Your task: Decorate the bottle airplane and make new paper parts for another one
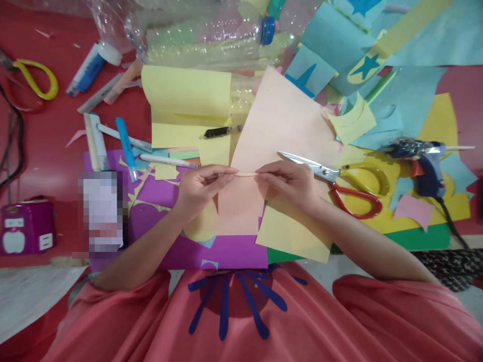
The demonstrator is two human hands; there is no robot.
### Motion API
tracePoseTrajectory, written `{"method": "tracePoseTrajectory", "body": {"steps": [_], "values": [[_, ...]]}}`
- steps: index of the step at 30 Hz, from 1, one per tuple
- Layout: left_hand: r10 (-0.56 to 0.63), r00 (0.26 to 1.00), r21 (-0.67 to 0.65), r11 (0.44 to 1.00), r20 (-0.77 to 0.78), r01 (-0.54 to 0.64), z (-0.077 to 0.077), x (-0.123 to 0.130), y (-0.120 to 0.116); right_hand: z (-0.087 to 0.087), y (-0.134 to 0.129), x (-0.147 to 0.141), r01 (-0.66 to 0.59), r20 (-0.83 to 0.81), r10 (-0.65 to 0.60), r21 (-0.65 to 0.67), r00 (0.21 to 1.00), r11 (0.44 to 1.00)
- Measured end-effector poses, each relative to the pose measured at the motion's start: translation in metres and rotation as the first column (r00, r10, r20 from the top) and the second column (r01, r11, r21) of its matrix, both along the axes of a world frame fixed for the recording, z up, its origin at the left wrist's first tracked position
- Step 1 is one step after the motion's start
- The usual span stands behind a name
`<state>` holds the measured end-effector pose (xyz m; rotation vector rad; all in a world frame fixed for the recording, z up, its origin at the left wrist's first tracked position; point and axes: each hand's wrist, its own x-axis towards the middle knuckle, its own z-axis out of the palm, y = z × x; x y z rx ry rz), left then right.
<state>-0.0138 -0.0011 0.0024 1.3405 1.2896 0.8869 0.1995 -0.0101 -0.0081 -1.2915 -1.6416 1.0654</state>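
Between my two hands stretches a narrow pale peach paper strip (247, 174), which looks like a rolled or folded edge. My left hand (202, 191) pinches its left end with thumb and fingers. At the right end, my right hand (290, 183) pinches it the same way. A peach sheet (241, 211) shows just below the strip; whether the two are joined I cannot tell. Behind them lies a larger peach sheet (287, 115). Scissors (332, 176) with red and yellow handles rest beside my right hand, blades partly on that sheet.
A glue gun (426, 166) lies at the right among paper scraps. Clear plastic bottles (204, 40) fill the back. Markers (126, 146), a blurred-out phone (101, 211) and a purple box (28, 226) are at the left. More scissors (37, 80) lie far left.
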Motion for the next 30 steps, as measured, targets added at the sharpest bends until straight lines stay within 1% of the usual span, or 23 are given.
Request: {"method": "tracePoseTrajectory", "body": {"steps": [3, 7, 11, 13, 15, 18, 20, 23, 26, 30], "values": [[0.028, 1.000, -0.010, 1.000, 0.005, -0.028, 0.000, -0.001, 0.002, 0.000, 0.001, 0.001, 0.024, -0.029, -0.024, 0.007, 0.999, 1.000], [0.067, 0.998, -0.031, 0.997, -0.001, -0.067, 0.000, -0.002, 0.004, 0.001, 0.001, 0.002, 0.057, -0.051, -0.058, -0.023, 0.997, 0.998], [0.098, 0.994, -0.021, 0.995, 0.037, -0.098, 0.001, -0.002, 0.005, 0.001, 0.002, 0.002, 0.094, -0.073, -0.096, -0.030, 0.993, 0.995], [0.155, 0.986, -0.024, 0.988, 0.069, -0.153, 0.000, -0.003, 0.006, 0.000, 0.003, 0.002, 0.116, -0.133, -0.121, -0.042, 0.984, 0.992], [0.214, 0.972, -0.017, 0.977, 0.099, -0.214, -0.002, -0.005, 0.007, -0.001, 0.003, 0.002, 0.137, -0.227, -0.143, -0.043, 0.963, 0.990], [0.249, 0.960, -0.004, 0.968, 0.128, -0.251, -0.004, -0.006, 0.007, -0.004, 0.001, 0.000, 0.144, -0.347, -0.155, -0.058, 0.925, 0.988], [0.240, 0.961, -0.012, 0.971, 0.138, -0.240, -0.004, -0.004, 0.006, -0.005, 0.001, -0.001, 0.134, -0.376, -0.151, -0.070, 0.914, 0.989], [0.212, 0.968, -0.027, 0.977, 0.132, -0.210, -0.002, 0.000, 0.003, -0.005, 0.000, -0.004, 0.093, -0.361, -0.116, -0.079, 0.925, 0.993], [0.155, 0.980, -0.039, 0.988, 0.124, -0.151, 0.001, 0.005, -0.002, -0.003, 0.000, -0.006, 0.029, -0.317, -0.069, -0.128, 0.946, 0.991], [0.071, 0.993, -0.055, 0.996, 0.094, -0.066, 0.002, 0.006, -0.006, -0.001, -0.002, -0.009, -0.001, -0.267, -0.053, -0.199, 0.962, 0.980]]}}
